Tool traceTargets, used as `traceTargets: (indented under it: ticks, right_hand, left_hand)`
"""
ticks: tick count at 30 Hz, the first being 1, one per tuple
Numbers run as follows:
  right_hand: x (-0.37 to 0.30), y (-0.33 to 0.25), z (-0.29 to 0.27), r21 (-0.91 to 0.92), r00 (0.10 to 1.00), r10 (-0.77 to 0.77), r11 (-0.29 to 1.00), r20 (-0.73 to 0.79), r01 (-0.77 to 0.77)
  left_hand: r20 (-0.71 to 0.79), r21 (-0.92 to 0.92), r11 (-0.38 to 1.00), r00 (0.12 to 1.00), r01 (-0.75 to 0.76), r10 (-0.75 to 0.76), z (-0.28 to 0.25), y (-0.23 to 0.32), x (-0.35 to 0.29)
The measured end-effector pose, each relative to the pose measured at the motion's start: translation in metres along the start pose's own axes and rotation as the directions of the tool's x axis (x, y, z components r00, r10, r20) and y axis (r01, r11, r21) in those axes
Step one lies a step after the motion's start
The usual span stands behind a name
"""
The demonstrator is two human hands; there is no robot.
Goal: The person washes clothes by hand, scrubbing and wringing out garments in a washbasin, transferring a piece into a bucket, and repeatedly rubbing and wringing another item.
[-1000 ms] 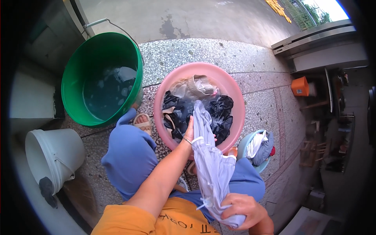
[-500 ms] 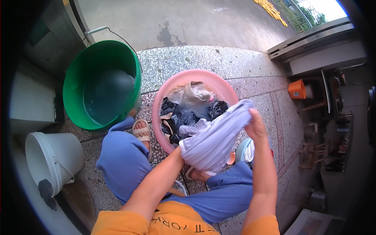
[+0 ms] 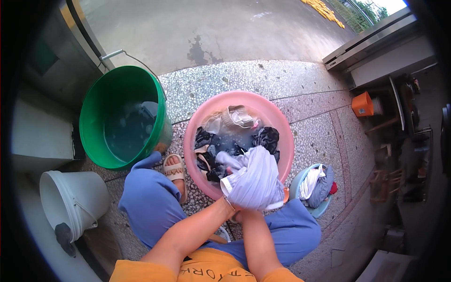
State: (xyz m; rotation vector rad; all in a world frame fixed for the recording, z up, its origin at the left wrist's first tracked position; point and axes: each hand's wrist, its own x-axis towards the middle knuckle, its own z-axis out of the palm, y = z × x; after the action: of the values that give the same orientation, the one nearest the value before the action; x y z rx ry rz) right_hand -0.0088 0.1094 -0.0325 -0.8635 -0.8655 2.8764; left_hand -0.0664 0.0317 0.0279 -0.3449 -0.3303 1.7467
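A light lavender garment (image 3: 258,178) with white trim is bunched over the near rim of a pink basin (image 3: 287,141). My left hand (image 3: 229,203) reaches into the garment, so its fingers are hidden and I cannot tell their grip. Close to the left wrist, my right hand (image 3: 239,216) is tucked under the cloth's lower edge, with its fingers out of sight. Cloudy water in the basin holds dark wet clothes (image 3: 266,139) and a beige ribbed piece (image 3: 239,117).
A green bucket (image 3: 162,117) with water stands left of the basin, a white bucket (image 3: 96,188) nearer me. To the right is a light blue tub (image 3: 295,188) of clothes. An orange container (image 3: 362,104) stands farther right. My sandalled foot (image 3: 174,171) is beside the basin.
My right hand has come down and left, from the garment's raised far end to beside my left wrist. The stretched garment is now gathered in a bundle, and the blue tub shows more fully.
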Motion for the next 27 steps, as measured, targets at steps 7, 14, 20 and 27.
traceTargets:
  ticks: [7, 14, 20, 27]
  right_hand:
    - [0.029, -0.117, 0.037, -0.159, 0.962, -0.235, 0.953, 0.138, 0.256]
    - [0.063, -0.133, 0.082, -0.570, 0.970, -0.228, 0.788, 0.081, 0.232]
    - [0.104, -0.124, 0.052, -0.976, 0.814, -0.579, -0.142, -0.051, -0.162]
    - [0.082, -0.116, 0.081, -0.900, 0.754, -0.655, -0.300, -0.048, -0.317]
  left_hand:
    - [-0.072, 0.066, 0.991, 0.991, 0.120, -0.115, 0.012, -0.011, -0.036]
    - [-0.172, 0.940, 0.340, 0.880, 0.013, 0.442, 0.033, 0.019, -0.024]
    - [-0.215, 0.429, -0.605, 0.726, 0.671, 0.653, 0.055, 0.008, 0.007]
    - [-0.234, 0.866, -0.297, 0.851, 0.403, 0.471, 0.018, 0.042, -0.002]
